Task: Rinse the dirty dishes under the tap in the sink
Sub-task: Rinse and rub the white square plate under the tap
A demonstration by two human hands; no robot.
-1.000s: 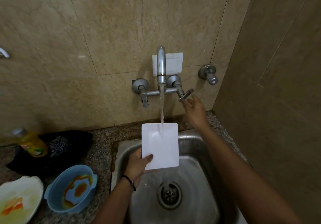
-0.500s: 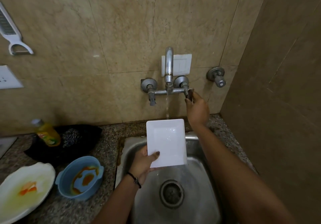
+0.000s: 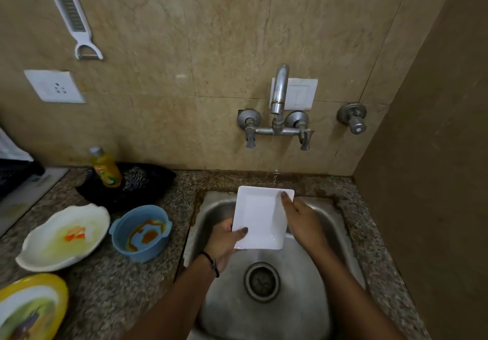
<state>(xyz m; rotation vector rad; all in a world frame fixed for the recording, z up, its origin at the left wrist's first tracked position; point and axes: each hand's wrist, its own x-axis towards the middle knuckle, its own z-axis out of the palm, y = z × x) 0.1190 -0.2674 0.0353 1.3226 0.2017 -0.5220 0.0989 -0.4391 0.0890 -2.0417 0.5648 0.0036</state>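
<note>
In the lower middle of the frame, over the back half of the sink (image 3: 340, 255), the white plate (image 3: 261, 218) is being held between the two hands, almost straight below the tap (image 3: 280, 89) on the wall above. Its long axis is running up and down the picture, leaning a little to the right at the top, with its hollow face turned up toward the camera. The left hand (image 3: 223, 242) is gripping the lower left corner, thumb pressing on the face and fingers hidden beneath. The right hand (image 3: 303, 221) is lying along the right rim, one digit stretching straight onto the face near the upper right corner; the rest are hidden behind the rim, so whether it is pinching or only steadying cannot be told. No steady stream is showing under the spout, and the plate is looking clean, so this one is probably nearly done. The dirty dishes are all waiting at the lower left of the frame: the blue bowl (image 3: 140, 231) just beside the sink, then the white dish (image 3: 63, 236) and the yellow plate (image 3: 29, 308) farther out. The left hand is nearer to them, so it is likely the one to be reaching leftward for the next piece.
</note>
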